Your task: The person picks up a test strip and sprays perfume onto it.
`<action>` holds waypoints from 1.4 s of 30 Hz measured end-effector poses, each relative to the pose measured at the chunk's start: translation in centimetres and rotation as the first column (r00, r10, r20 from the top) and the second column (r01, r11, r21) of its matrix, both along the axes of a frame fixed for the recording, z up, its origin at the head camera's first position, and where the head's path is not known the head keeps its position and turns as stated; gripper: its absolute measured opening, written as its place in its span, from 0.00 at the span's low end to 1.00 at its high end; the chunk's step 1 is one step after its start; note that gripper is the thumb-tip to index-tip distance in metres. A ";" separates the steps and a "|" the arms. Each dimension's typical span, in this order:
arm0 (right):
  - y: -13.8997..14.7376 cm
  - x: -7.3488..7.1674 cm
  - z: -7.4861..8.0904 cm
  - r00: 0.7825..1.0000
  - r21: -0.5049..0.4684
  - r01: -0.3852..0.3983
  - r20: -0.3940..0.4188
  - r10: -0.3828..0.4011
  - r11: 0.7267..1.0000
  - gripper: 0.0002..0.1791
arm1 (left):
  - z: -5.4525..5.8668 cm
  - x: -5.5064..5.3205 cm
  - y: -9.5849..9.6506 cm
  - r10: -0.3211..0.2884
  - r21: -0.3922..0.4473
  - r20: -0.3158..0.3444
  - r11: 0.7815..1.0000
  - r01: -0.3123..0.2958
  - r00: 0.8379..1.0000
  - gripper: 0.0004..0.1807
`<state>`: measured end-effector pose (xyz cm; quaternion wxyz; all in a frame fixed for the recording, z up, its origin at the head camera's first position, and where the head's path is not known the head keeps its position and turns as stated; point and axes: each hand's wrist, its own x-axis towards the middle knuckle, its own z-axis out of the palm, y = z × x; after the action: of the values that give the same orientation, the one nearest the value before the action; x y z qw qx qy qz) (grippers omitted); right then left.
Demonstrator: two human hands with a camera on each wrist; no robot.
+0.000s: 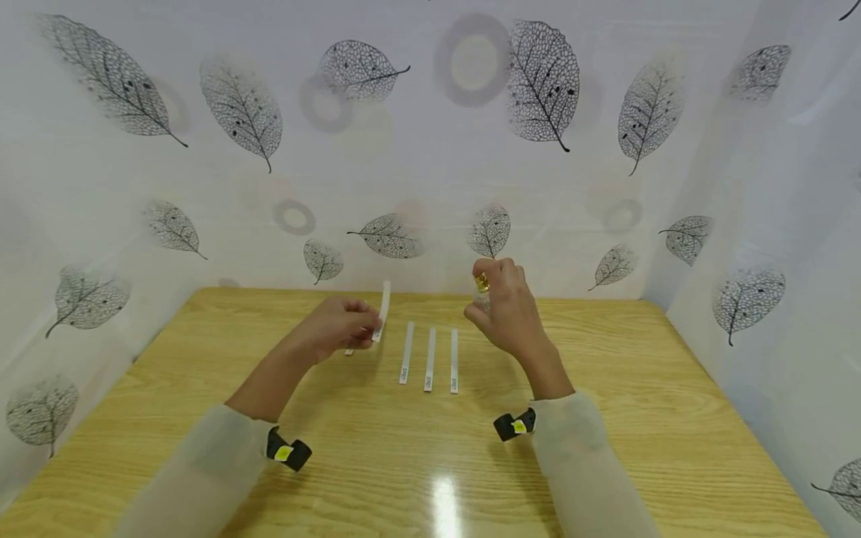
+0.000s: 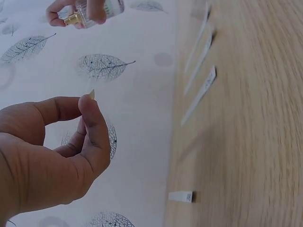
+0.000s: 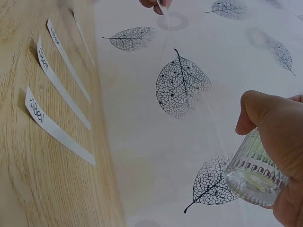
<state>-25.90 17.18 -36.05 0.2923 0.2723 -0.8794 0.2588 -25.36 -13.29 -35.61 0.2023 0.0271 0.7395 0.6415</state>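
Note:
My left hand [image 1: 336, 330] pinches a white paper test strip [image 1: 384, 302] between thumb and fingertips, its length standing up above the table. In the left wrist view only a pale tip of that strip [image 2: 92, 94] shows at the fingertips. Across from it, my right hand [image 1: 513, 310] grips a clear ribbed glass perfume bottle [image 3: 255, 172] with a gold spray top [image 1: 481, 282]. The index finger lies on the spray top, and the bottle is raised off the table. Part of the bottle is hidden by the fingers.
Three more printed strips lie side by side on the wooden table: a left one [image 1: 406, 353], a middle one [image 1: 430, 360] and a right one [image 1: 454, 361]. Another strip [image 2: 181, 196] lies beneath the left hand. A leaf-patterned white curtain [image 1: 430, 164] encloses the table's back and sides.

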 end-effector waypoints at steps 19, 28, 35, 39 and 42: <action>0.0 -0.1 -0.1 1.000 0.023 0.006 0.019 -0.006 1.000 0.26 | 0.0 1.0 3.1 -0.117 0.048 -0.057 0.992 0.120 0.991 0.11; 0.0 -0.1 -0.1 0.999 0.036 0.013 0.028 -0.014 0.999 0.25 | 0.4 1.8 4.3 -0.171 0.042 -0.080 0.984 0.175 0.982 0.09; -0.2 -0.1 -0.1 0.999 0.053 0.025 0.045 -0.028 0.998 0.26 | 0.8 2.6 4.8 -0.224 0.065 -0.116 0.971 0.232 0.968 0.07; -0.3 -0.1 -0.1 0.996 0.075 0.032 0.075 -0.037 0.997 0.27 | 1.1 3.0 5.1 -0.233 0.077 -0.106 0.967 0.242 0.967 0.07; -0.4 0.0 0.0 0.996 0.083 0.033 0.078 -0.040 0.996 0.28 | 1.2 3.1 5.3 -0.238 0.078 -0.101 0.966 0.246 0.966 0.07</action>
<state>-25.90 16.83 -36.07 0.2502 0.2574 -0.9051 0.2277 -22.31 -8.04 -34.40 0.2438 0.1553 0.7094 0.6428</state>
